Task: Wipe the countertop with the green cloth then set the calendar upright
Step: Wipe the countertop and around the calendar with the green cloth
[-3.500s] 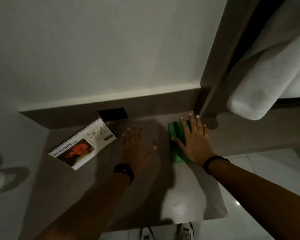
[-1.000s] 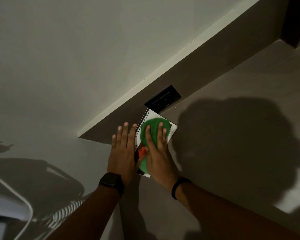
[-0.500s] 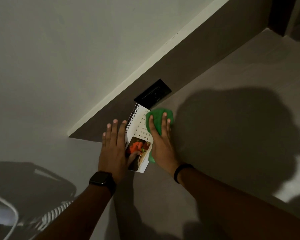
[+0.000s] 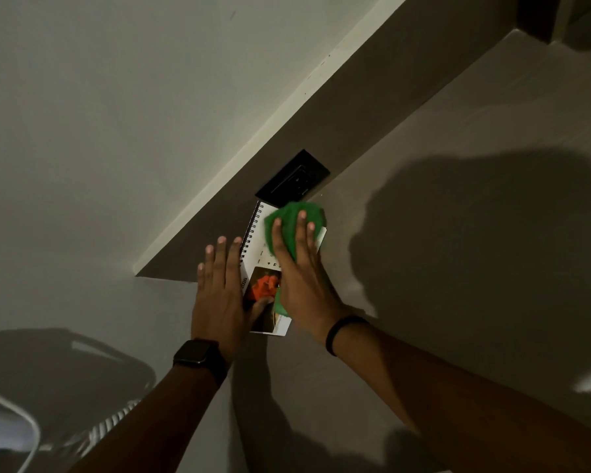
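The spiral-bound calendar (image 4: 257, 240) with a red flower picture lies flat on the grey countertop (image 4: 440, 206), close to the back ledge. My right hand (image 4: 299, 278) presses the green cloth (image 4: 296, 216) down on the calendar's upper right part; the cloth shows past my fingertips and under my palm. My left hand (image 4: 219, 291) lies along the calendar's left edge, fingers stretched out, thumb on the flower picture. The calendar's right side is hidden under the cloth and my right hand.
A black wall socket (image 4: 292, 177) sits in the brown back ledge just above the calendar. A white wall (image 4: 116, 114) rises behind. At the lower left a white cable and coiled cord (image 4: 93, 435) lie off the counter's left end.
The view swung left from the right part of the counter to the calendar. In the last half second my right hand slid the cloth from beside the calendar back onto its upper part.
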Demonstrator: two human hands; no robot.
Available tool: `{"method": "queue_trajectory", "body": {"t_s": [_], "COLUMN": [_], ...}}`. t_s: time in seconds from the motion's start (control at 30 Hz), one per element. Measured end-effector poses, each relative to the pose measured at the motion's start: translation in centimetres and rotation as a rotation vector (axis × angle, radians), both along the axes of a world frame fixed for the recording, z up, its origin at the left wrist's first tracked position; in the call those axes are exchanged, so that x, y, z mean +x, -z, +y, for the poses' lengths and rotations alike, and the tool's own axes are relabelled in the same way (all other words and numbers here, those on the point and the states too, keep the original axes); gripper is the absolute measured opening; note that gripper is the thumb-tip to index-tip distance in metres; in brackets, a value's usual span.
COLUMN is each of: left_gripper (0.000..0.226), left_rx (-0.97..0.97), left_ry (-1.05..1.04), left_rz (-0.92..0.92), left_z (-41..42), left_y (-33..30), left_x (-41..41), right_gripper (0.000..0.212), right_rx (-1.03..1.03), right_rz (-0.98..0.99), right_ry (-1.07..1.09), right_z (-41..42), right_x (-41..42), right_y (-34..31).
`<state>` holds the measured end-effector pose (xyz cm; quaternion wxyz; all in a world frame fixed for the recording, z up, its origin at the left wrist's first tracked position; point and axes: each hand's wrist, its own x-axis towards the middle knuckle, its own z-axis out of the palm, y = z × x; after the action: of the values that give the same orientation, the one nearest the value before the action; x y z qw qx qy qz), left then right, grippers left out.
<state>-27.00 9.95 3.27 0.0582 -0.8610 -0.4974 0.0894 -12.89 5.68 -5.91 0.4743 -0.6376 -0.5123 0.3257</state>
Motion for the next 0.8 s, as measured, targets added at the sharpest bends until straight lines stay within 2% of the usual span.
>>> {"method": "queue_trajectory", "body": {"t_s": [0.1,0.23,0.3,0.4,0.47,0.57,0.67,0.73,0.8], "left_gripper": [0.117,0.117,0.116,0.114,0.118,0.123,0.122,0.122,0.125], "left_rx": [-0.005,-0.001,0.0,-0.01,-0.013,0.006,0.022,0.029,0.016], "left_ry": [0.005,-0.01,-0.024,-0.016,-0.009,-0.014,-0.016,-0.02,-0.024], "left_rz": [-0.008,-0.018,-0.022,-0.026,-0.032,-0.026,-0.026,-0.026,-0.012], "left_z": [-0.1,-0.3,-0.4,-0.3,-0.2,-0.2,-0.2,-0.2,-0.2], "left_y": [-0.2,-0.2,-0.1,-0.2,-0.1,0.2,0.4,0.4,0.3], "left_x": [0.1,0.4,0.4,0.4,0.3,0.2,0.2,0.1,0.1], "right_gripper": [0.109,0.11,0.113,0.115,0.11,0.112,0.108,0.109,0.108], "right_rx": [0.071,-0.117,-0.078,0.052,0.031,-0.124,-0.092,-0.048,-0.033], "right_rz": [-0.117,0.064,0.094,-0.035,-0.072,0.028,0.135,0.108,0.032], "right_ry": [-0.125,0.024,0.052,-0.109,-0.165,-0.017,0.091,0.037,-0.107], "right_z": [-1.9,-1.0,0.1,-1.6,-3.3,-2.1,0.5,0.1,-1.8], "right_x": [-0.4,0.9,0.7,-0.9,-1.2,-0.1,0.7,0.2,-0.2], "right_y": [1.4,1.0,-0.6,-0.4,1.0,1.4,-0.3,-0.8,-0.5]}}
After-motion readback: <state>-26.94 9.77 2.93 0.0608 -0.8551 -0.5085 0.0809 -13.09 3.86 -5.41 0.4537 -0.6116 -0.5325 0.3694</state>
